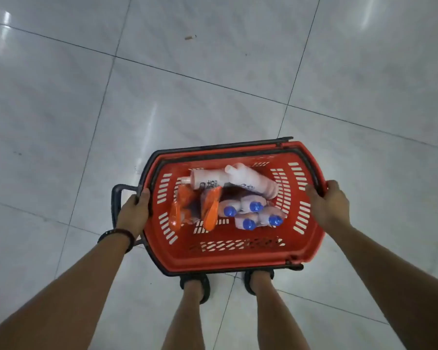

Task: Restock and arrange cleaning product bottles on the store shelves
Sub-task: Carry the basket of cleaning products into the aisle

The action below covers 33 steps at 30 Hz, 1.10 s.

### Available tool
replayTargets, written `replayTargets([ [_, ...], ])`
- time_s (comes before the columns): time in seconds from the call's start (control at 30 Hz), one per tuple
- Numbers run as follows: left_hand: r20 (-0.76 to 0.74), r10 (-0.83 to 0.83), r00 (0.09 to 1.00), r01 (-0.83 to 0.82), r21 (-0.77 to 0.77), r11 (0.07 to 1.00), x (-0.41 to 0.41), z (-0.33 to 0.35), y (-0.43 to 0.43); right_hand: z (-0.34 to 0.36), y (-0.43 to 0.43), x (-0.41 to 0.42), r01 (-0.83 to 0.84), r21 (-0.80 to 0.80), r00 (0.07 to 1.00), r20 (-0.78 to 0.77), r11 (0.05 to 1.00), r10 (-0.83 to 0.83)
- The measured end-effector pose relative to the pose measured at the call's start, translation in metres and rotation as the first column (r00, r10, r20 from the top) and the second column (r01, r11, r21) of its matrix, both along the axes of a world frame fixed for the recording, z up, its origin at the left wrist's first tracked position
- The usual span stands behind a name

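**Loose bottles, a wide grip and no shelf in sight**

The red basket (228,261) sits in the lower middle of the view, above the feet (195,286), and looks carried rather than set down. The left hand (134,210) curls over its rim at 9 o'clock. The right hand (329,200) clamps the rim at 3 o'clock. Both hands grip the basket itself, not the black pull handle (116,198) that sticks out past the left hand.

The bottles lie loose inside:
- Two white bottles (253,181) lie on their sides at 12 o'clock, one resting across the other.
- Four blue-capped bottles (253,214) bunch together right of centre.
- Two orange packs (210,210) lean left of centre.

Risks, as I judge them:
- If the basket tips toward 12 o'clock, the white bottles probably roll, shift the load and could loosen a cap.
- The basket hides the ground at the feet, so a stumble is easy on the glossy tiled floor (213,84).
- A small scrap of litter (190,37) lies ahead at 12 o'clock and could cause a slip.
- The rim gives a thin edge to hold, so a tired finger may let one end drop.

No shelves are in view.
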<state>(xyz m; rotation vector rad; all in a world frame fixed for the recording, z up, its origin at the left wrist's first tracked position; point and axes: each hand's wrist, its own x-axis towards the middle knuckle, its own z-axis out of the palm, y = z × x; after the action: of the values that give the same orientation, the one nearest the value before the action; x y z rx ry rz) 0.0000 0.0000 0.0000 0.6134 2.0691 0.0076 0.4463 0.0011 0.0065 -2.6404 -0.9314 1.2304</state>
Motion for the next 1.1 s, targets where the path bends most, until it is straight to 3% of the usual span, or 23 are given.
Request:
replayTargets([
  [0.13, 0.127, 0.15, 0.981, -0.141, -0.072, 0.987, -0.019, -0.015, -0.001, -0.006, 0.013, 0.011, 0.04, -0.106, 0.998, -0.051, 0.994, -0.046],
  [0.23, 0.097, 0.115, 0.989, -0.111, -0.041, 0.993, -0.004, -0.002, 0.001, -0.001, 0.014, 0.027, -0.028, -0.199, 0.994, -0.11, 0.98, 0.006],
  [0.33, 0.086, 0.065, 0.994, -0.064, -0.012, 0.998, 0.018, 0.037, -0.001, 0.024, 0.009, 0.035, 0.024, -0.187, 0.99, -0.131, 0.982, -0.049],
  [0.53, 0.059, -0.076, 0.995, 0.075, 0.011, 0.997, 0.04, 0.147, -0.007, 0.142, -0.041, 0.057, 0.166, -0.168, 0.97, -0.153, 0.972, -0.192],
  [0.7, 0.079, -0.292, 0.953, 0.286, 0.079, 0.955, 0.061, 0.252, 0.008, 0.256, -0.106, 0.065, 0.345, -0.137, 0.92, -0.148, 0.928, -0.364],
  [0.83, 0.139, -0.437, 0.888, 0.424, 0.117, 0.898, 0.069, 0.313, 0.01, 0.329, -0.186, 0.052, 0.554, -0.087, 0.819, -0.12, 0.828, -0.561],
  [1.1, 0.117, -0.77, 0.627, 0.745, 0.198, 0.636, 0.127, 0.41, 0.006, 0.447, -0.378, -0.02, 0.832, 0.084, 0.554, -0.062, 0.548, -0.83],
])
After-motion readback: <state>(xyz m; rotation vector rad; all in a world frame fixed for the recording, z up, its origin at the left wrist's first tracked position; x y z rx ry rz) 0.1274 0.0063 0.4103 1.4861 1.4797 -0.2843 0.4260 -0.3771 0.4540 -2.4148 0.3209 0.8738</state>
